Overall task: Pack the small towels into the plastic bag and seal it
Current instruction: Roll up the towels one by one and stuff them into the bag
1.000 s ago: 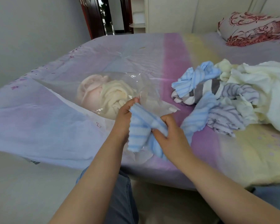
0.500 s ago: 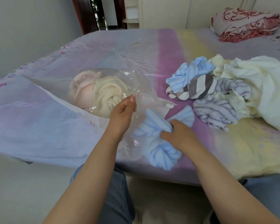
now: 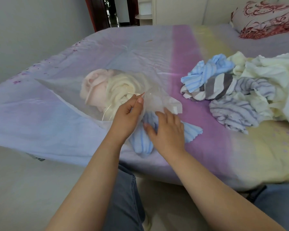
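A clear plastic bag point(image 3: 70, 87) lies on the bed with a pink towel point(image 3: 93, 87) and a cream towel point(image 3: 122, 88) inside. My left hand point(image 3: 128, 114) pinches the bag's open rim and lifts it. My right hand point(image 3: 167, 130) presses flat, fingers spread, on a blue striped towel point(image 3: 142, 142) at the bag's mouth; one end point(image 3: 192, 130) sticks out to the right. A pile of loose towels point(image 3: 232, 90), blue, grey-striped and cream, lies to the right.
The bed point(image 3: 207, 155) has a pastel sheet and its near edge runs just below my hands. A red patterned pillow point(image 3: 265, 17) is at the far right. A doorway point(image 3: 113, 12) is beyond the bed. My knees in jeans point(image 3: 125, 197) are below.
The blue striped towel went from being held up in both hands down onto the bed at the bag's mouth. My left hand let go of it and took the bag's rim.
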{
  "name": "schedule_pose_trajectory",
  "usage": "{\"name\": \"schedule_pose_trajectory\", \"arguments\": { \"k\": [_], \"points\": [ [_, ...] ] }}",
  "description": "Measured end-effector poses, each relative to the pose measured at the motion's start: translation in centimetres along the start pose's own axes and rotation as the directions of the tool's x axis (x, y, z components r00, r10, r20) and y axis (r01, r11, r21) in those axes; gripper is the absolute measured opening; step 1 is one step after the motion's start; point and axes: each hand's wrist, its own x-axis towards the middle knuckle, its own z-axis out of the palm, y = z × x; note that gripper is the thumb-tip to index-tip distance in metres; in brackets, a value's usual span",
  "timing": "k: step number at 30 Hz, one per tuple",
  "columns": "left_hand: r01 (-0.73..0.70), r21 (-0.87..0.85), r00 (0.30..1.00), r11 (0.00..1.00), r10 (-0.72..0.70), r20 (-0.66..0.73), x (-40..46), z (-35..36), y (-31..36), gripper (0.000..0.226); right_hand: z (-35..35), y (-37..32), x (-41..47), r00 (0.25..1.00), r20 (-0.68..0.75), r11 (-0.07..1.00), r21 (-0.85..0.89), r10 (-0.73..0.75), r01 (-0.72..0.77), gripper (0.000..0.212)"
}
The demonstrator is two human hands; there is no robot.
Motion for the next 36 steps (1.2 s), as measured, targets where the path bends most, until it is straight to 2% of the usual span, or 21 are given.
{"name": "schedule_pose_trajectory", "arguments": {
  "k": [1, 3, 5, 7, 9, 11, 12, 13, 15, 18, 19, 21, 22, 24, 26, 29, 31, 33, 34, 36],
  "points": [
    [0.003, -0.018, 1.0, 1.0, -0.002, 0.002, 0.0, 0.1, 0.1, 0.032, -0.3, 0.6, -0.5, 0.994, 0.077, 0.997, 0.0, 0.076, -0.076, 0.082],
    [0.019, -0.071, 0.999, 0.997, -0.017, 0.037, 0.2, 0.3, 0.0, 0.037, -0.7, 1.6, -1.5, 0.937, 0.282, 0.976, 0.002, 0.207, -0.217, 0.1],
    [0.044, -0.102, 0.997, 0.994, -0.037, 0.068, 0.2, 0.6, -0.3, 0.046, -1.0, 2.0, -1.9, 0.91, 0.346, 0.97, 0.005, 0.226, -0.243, 0.101],
    [0.081, -0.106, 0.995, 0.991, -0.073, 0.074, 0.3, 0.9, -0.7, 0.043, -0.7, 1.7, -1.6, 0.907, 0.38, 0.96, 0.133, 0.179, -0.245, 0.089],
    [0.103, -0.146, 0.993, 0.984, -0.092, 0.075, 0.3, 0.9, -0.8, 0.043, -0.1, 0.8, -1.0, 0.864, 0.484, 0.899, 0.302, 0.142, -0.317, 0.067],
    [0.132, -0.199, 0.99, 0.971, -0.118, 0.079, -0.1, 0.5, -0.7, 0.035, 0.8, 0.4, -0.3, 0.813, 0.576, 0.884, 0.334, 0.085, -0.329, 0.028],
    [0.136, -0.203, 0.989, 0.97, -0.121, 0.086, -0.2, 0.3, -0.5, 0.03, 0.8, 0.2, 0.0, 0.795, 0.602, 0.88, 0.334, 0.077, -0.339, 0.019],
    [0.129, -0.201, 0.989, 0.971, -0.112, 0.093, -0.4, 0.1, -0.4, 0.028, 0.9, 0.1, 0.1, 0.784, 0.616, 0.858, 0.359, 0.078, -0.368, 0.021],
    [0.104, -0.198, 0.992, 0.975, -0.086, 0.095, -0.6, -0.4, -0.4, 0.021, 0.7, -0.6, 0.1, 0.802, 0.589, 0.722, 0.511, 0.1, -0.466, 0.021],
    [0.077, -0.172, 0.996, 0.982, -0.067, 0.063, -0.5, -1.6, -0.1, 0.02, 0.9, -2.1, 0.6, 0.833, 0.525, 0.362, 0.753, 0.172, -0.55, 0.021],
    [0.078, -0.171, 0.996, 0.982, -0.071, 0.046, -0.5, -1.9, 0.2, 0.02, 1.1, -2.8, 1.0, 0.843, 0.506, 0.284, 0.794, 0.181, -0.538, 0.021],
    [0.091, -0.212, 0.996, 0.973, -0.093, 0.003, -0.8, -2.3, 1.0, 0.024, 1.3, -4.9, 2.0, 0.859, 0.498, 0.189, 0.837, 0.122, -0.513, 0.02],
    [0.111, -0.246, 0.993, 0.963, -0.119, -0.016, -1.0, -2.5, 1.4, 0.028, 1.3, -6.1, 2.4, 0.857, 0.508, 0.183, 0.838, 0.083, -0.514, 0.022],
    [0.153, -0.297, 0.985, 0.942, -0.17, -0.033, -1.1, -2.7, 1.7, 0.035, 1.6, -8.5, 3.8, 0.822, 0.568, 0.266, 0.788, 0.035, -0.556, 0.024],
    [0.166, -0.323, 0.982, 0.932, -0.185, -0.026, -1.0, -2.9, 2.0, 0.04, 3.0, -9.2, 5.7, 0.803, 0.596, 0.402, 0.735, 0.002, -0.546, 0.022],
    [0.149, -0.509, 0.975, 0.848, -0.213, -0.068, -0.1, -2.8, 1.8, 0.046, 6.9, -7.3, 9.0, 0.788, 0.616, 0.599, 0.63, 0.001, -0.494, 0.025],
    [0.11, -0.619, 0.959, 0.778, -0.246, -0.139, 0.9, -2.7, 1.0, 0.049, 3.5, -8.2, 8.5, 0.798, 0.603, 0.619, 0.634, -0.02, -0.464, 0.021],
    [0.098, -0.729, 0.951, 0.678, -0.279, -0.131, 1.6, -2.3, 0.2, 0.049, 2.0, -7.7, 8.3, 0.845, 0.532, 0.721, 0.603, -0.045, -0.341, 0.037],
    [0.106, -0.762, 0.95, 0.639, -0.29, -0.111, 1.8, -1.9, 0.0, 0.049, 1.3, -7.0, 8.0, 0.853, 0.519, 0.776, 0.558, -0.051, -0.293, 0.039],
    [0.127, -0.771, 0.952, 0.624, -0.295, -0.082, 2.0, -0.9, -0.2, 0.05, 0.2, -5.0, 6.8, 0.876, 0.478, 0.869, 0.457, -0.063, -0.188, 0.031]
  ]
}}
